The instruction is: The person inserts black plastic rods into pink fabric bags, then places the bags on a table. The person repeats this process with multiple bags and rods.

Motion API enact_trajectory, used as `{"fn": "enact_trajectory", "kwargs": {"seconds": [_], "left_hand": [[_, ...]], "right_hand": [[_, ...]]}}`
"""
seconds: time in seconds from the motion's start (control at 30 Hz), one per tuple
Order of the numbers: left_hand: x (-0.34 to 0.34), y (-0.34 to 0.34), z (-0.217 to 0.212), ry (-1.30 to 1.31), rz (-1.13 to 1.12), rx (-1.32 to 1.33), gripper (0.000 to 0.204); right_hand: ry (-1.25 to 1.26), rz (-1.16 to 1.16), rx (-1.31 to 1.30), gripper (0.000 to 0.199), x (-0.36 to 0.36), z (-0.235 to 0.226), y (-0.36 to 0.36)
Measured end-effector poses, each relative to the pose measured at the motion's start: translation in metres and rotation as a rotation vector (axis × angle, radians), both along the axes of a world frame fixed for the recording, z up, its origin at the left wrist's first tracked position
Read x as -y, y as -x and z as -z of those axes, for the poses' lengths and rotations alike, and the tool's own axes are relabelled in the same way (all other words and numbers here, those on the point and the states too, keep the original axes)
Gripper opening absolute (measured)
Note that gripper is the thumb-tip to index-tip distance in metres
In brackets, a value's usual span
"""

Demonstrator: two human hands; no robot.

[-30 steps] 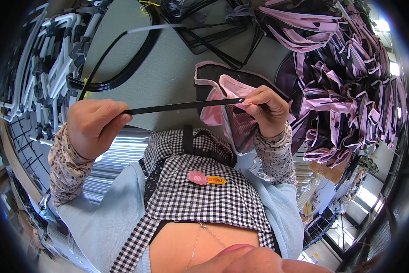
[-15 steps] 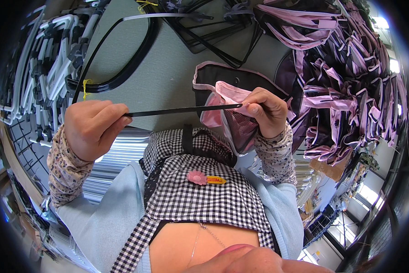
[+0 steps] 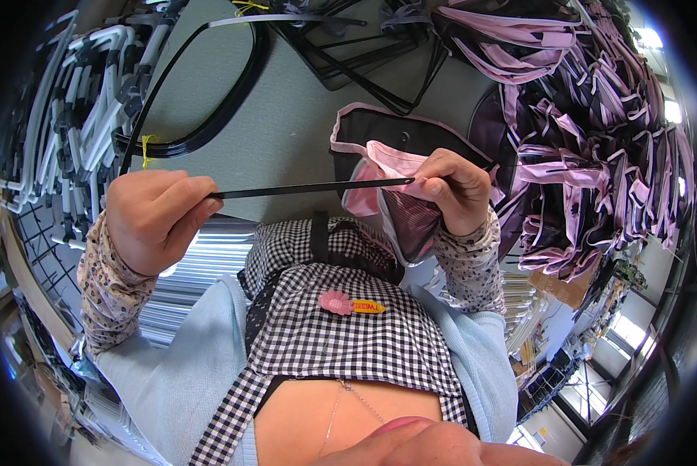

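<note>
My left hand (image 3: 156, 217) grips a thin black flexible rod (image 3: 302, 187) that loops up and away over the table. Its free end runs to the right and meets the pink binding of a black mesh fabric piece (image 3: 395, 198). My right hand (image 3: 453, 189) pinches that pink edge where the rod's tip touches it. The fabric hangs down toward my chest, partly hidden behind my right hand.
A grey-green table (image 3: 286, 124) lies in front of me. A heap of black and pink fabric pieces (image 3: 597, 132) fills the right. White and grey frames (image 3: 69, 116) are stacked at the left, black rod loops (image 3: 348, 54) at the far side.
The rod's tip has come closer to the pink edge held by my right hand. The big loop of rod has swung a little over the table. Both hands stay nearly in place.
</note>
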State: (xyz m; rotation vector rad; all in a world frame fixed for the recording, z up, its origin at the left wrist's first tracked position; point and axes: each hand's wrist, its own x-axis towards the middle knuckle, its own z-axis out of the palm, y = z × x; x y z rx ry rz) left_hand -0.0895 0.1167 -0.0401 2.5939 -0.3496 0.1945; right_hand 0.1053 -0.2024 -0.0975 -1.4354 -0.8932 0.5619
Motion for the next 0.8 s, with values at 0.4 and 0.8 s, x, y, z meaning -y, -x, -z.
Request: {"fn": "enact_trajectory", "kwargs": {"seconds": [0.4, 0.8], "left_hand": [[0.003, -0.004, -0.008, -0.111, 0.019, -0.009, 0.013], [0.061, -0.068, -0.076, -0.384, -0.016, -0.106, 0.013]], "right_hand": [[0.085, 0.007, 0.269, 0.012, -0.012, -0.004, 0.003], [-0.228, 0.225, 0.606, 0.017, -0.102, -0.045, 0.029]]}}
